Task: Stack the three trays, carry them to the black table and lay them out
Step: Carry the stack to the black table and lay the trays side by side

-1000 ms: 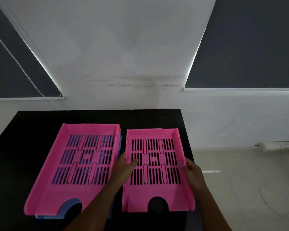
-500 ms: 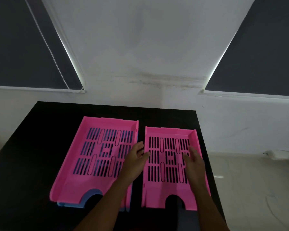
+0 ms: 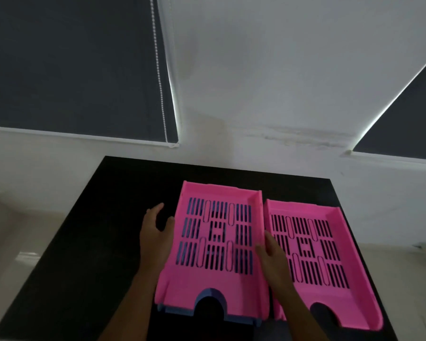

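Two pink slotted trays lie side by side on the black table [image 3: 89, 242]. The left pink tray [image 3: 217, 274] sits stacked on a blue tray [image 3: 209, 295], whose edge shows at the front. The right pink tray [image 3: 330, 286] lies flat by the table's right edge. My left hand [image 3: 155, 232] is at the left rim of the stacked pink tray, fingers spread. My right hand [image 3: 273, 257] rests at that tray's right rim, between the two pink trays. Neither hand visibly grips anything.
A white wall stands behind the table with dark roller blinds [image 3: 71, 65] on both sides and a bead chain [image 3: 159, 70] hanging. Light floor shows left and right of the table.
Both hands left the right pink tray and moved left to the sides of the stacked pink tray. My view has swung left.
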`<control>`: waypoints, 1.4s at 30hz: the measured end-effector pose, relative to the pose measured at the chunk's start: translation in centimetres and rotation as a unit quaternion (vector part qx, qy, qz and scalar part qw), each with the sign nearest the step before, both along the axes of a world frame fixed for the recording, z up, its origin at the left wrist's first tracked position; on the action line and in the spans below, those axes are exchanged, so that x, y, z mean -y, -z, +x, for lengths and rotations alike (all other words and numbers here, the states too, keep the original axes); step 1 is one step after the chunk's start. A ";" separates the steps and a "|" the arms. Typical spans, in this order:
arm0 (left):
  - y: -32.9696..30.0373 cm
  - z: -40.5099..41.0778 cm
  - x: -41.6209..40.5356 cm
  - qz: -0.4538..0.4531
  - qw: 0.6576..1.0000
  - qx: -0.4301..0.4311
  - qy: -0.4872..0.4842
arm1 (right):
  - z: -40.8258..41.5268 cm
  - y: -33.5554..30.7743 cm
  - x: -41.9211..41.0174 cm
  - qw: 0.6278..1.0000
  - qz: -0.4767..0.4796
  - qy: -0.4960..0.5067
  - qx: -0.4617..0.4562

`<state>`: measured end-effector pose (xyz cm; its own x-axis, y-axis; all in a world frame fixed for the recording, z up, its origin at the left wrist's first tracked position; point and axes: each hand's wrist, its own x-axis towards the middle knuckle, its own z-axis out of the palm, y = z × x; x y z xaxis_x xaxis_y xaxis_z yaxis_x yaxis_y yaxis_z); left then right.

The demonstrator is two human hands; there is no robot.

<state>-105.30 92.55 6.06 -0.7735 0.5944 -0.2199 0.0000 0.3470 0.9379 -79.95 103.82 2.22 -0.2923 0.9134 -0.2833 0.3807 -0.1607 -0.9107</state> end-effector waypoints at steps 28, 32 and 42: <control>4.9 -21.7 11.4 -0.048 0.998 0.021 0.022 | -22.9 -1.5 8.0 0.992 -0.016 -0.125 -0.014; 6.1 -22.5 12.8 -0.069 0.997 0.025 0.024 | -24.5 -0.3 8.4 0.989 -0.047 -0.141 0.007; 7.6 -22.9 13.1 -0.118 0.992 0.015 0.053 | -25.9 1.4 9.1 0.984 -0.065 -0.158 0.055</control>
<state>-128.22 79.47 -1.53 -0.7009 0.6012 -0.3839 0.0218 0.5559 0.8309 -105.86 94.76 0.82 -0.5160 0.7367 -0.4371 0.5258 -0.1304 -0.8405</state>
